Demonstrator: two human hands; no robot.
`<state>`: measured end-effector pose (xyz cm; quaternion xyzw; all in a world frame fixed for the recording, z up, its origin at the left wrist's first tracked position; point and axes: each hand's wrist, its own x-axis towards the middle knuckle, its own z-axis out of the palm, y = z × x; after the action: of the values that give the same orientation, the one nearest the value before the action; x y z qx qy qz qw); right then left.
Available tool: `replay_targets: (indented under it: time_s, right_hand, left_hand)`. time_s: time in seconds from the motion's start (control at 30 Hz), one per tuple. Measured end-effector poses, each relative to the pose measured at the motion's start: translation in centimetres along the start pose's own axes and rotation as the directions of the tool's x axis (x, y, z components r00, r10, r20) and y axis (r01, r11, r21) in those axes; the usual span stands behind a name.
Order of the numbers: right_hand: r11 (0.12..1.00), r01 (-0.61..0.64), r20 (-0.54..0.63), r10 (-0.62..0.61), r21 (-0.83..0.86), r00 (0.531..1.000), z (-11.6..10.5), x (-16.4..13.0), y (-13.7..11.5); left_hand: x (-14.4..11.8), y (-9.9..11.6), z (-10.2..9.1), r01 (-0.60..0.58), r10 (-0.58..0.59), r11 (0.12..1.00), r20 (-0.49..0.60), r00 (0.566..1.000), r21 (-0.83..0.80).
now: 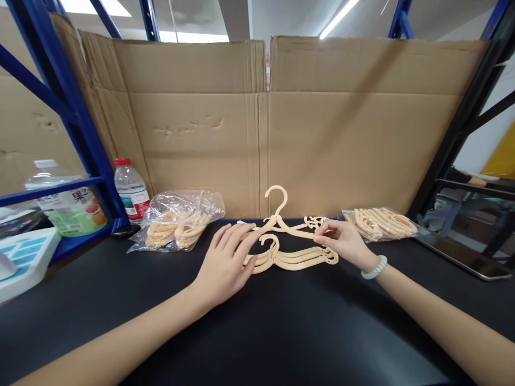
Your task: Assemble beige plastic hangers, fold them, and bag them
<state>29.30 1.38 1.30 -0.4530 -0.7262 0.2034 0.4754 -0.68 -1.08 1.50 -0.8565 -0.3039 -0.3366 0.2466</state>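
Observation:
A beige clothes hanger (295, 230) is raised in the middle, its hook pointing up in front of the cardboard. My right hand (344, 244), with a pale coiled band on the wrist, pinches the right end of this hanger between thumb and fingers. My left hand (227, 260) reaches over the left side of the hangers with fingers extended and thumb apart. It hides the left ends, so whether it touches them cannot be made out. Just below lies a small stack of matching hangers (298, 261), hooks to the back. More beige hanger parts (316, 221) show behind the raised one.
Clear plastic bags of beige hangers lie at left (177, 228) and right (380, 222) on the black table (277, 332). A red-capped bottle (132, 190) stands at back left. A dark flat device (462, 256) lies at right. Cardboard panels (193, 139) wall off the back.

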Motion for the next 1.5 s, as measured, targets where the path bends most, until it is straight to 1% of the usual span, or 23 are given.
replay_targets:
  time_s: [0.1, 0.23, 0.27, 0.3, 0.37, 0.4, 0.43, 0.47, 0.5, 0.53, 0.57, 0.63, 0.73, 0.8, 0.9, 1.03, 1.17, 1.27, 1.37, 1.5]
  right_hand:
    - [1.0, 0.027, 0.054, -0.026, -0.005, 0.998, 0.2, -0.2, -0.4]
    - [0.999, 0.004, 0.202, -0.011, 0.035, 0.979, -0.1, -0.1, -0.3]
    - [0.999, -0.003, 0.224, -0.006, 0.043, 0.975, -0.4, 0.0, -0.1]
    - [0.999, -0.008, 0.225, -0.004, 0.049, 0.974, -0.7, 0.1, 0.1]
    - [0.999, 0.0, 0.16, -0.005, 0.032, 0.987, -1.7, 0.4, 0.9]
    - [1.0, 0.01, 0.113, -0.008, -0.014, 0.994, -2.2, 0.6, 1.4]
    - [0.994, 0.021, 0.068, -0.014, -0.103, 0.998, -2.9, 0.8, 2.1]
    - [0.969, 0.031, 0.027, -0.025, -0.245, 0.999, -3.6, 1.0, 2.8]
    - [0.905, 0.033, -0.009, -0.041, -0.423, 0.999, -4.4, 1.2, 3.5]
    - [0.798, 0.031, -0.021, -0.054, -0.602, 0.998, -5.2, 1.4, 4.3]
    - [0.692, 0.022, -0.023, -0.055, -0.722, 0.998, -6.0, 1.5, 5.1]
    - [0.61, -0.005, -0.033, -0.035, -0.792, 0.999, -7.2, 1.6, 6.4]
    - [0.554, -0.041, -0.043, 0.008, -0.832, 0.999, -8.1, 1.6, 7.7]
    - [0.504, -0.045, -0.029, 0.04, -0.863, 0.999, -8.0, 1.5, 8.1]
    - [0.438, -0.025, 0.015, 0.09, -0.899, 0.996, -7.2, 1.3, 8.2]
    - [0.377, -0.023, 0.039, 0.155, -0.926, 0.987, -6.1, 1.0, 7.9]
    - [0.351, -0.062, 0.004, 0.185, -0.934, 0.983, -5.5, 0.8, 7.8]
    - [0.363, -0.09, -0.02, 0.194, -0.927, 0.981, -5.2, 0.7, 7.9]
    - [0.404, -0.117, -0.036, 0.204, -0.907, 0.978, -5.0, 0.7, 8.1]
    - [0.496, -0.157, -0.05, 0.222, -0.854, 0.974, -4.9, 0.8, 8.4]
  left_hand:
    - [-0.4, -0.8, 0.8, 0.076, -0.078, 0.996, 0.032, 0.996, 0.052]
    - [-1.4, -0.9, 1.8, 0.124, -0.123, 0.992, 0.113, 0.986, -0.001]
    - [-1.5, -0.8, 2.0, 0.133, -0.13, 0.991, 0.132, 0.983, -0.02]
    - [-1.6, -0.7, 2.0, 0.149, -0.142, 0.988, 0.147, 0.979, -0.034]
    - [-1.6, -0.5, 2.1, 0.185, -0.174, 0.981, 0.173, 0.97, -0.052]
    - [-1.6, -0.4, 2.0, 0.203, -0.189, 0.977, 0.184, 0.964, -0.059]
    - [-1.5, -0.4, 2.0, 0.216, -0.2, 0.974, 0.194, 0.96, -0.067]
    - [-1.5, -0.4, 2.0, 0.225, -0.206, 0.972, 0.198, 0.958, -0.075]
    - [-1.5, -0.3, 2.0, 0.231, -0.21, 0.969, 0.201, 0.957, -0.084]
    - [-1.4, -0.4, 2.0, 0.235, -0.213, 0.968, 0.201, 0.956, -0.092]
    - [-1.4, -0.4, 2.0, 0.238, -0.215, 0.966, 0.2, 0.956, -0.098]
    - [-1.4, -0.4, 2.1, 0.232, -0.209, 0.967, 0.194, 0.959, -0.105]
    - [-1.5, -0.4, 2.1, 0.207, -0.183, 0.972, 0.187, 0.965, -0.113]
    - [-1.5, -0.4, 2.1, 0.191, -0.167, 0.974, 0.188, 0.968, -0.119]
    - [-1.5, -0.3, 2.1, 0.189, -0.163, 0.975, 0.194, 0.967, -0.121]
    - [-1.5, -0.3, 2.0, 0.198, -0.17, 0.972, 0.205, 0.964, -0.126]
    - [-1.4, -0.2, 1.9, 0.183, -0.154, 0.975, 0.205, 0.967, -0.13]
    - [-1.3, -0.1, 1.8, 0.181, -0.154, 0.975, 0.196, 0.968, -0.13]
    - [-1.3, -0.1, 1.7, 0.186, -0.16, 0.975, 0.194, 0.968, -0.125]
    - [-1.4, -0.1, 1.8, 0.19, -0.162, 0.973, 0.197, 0.967, -0.13]
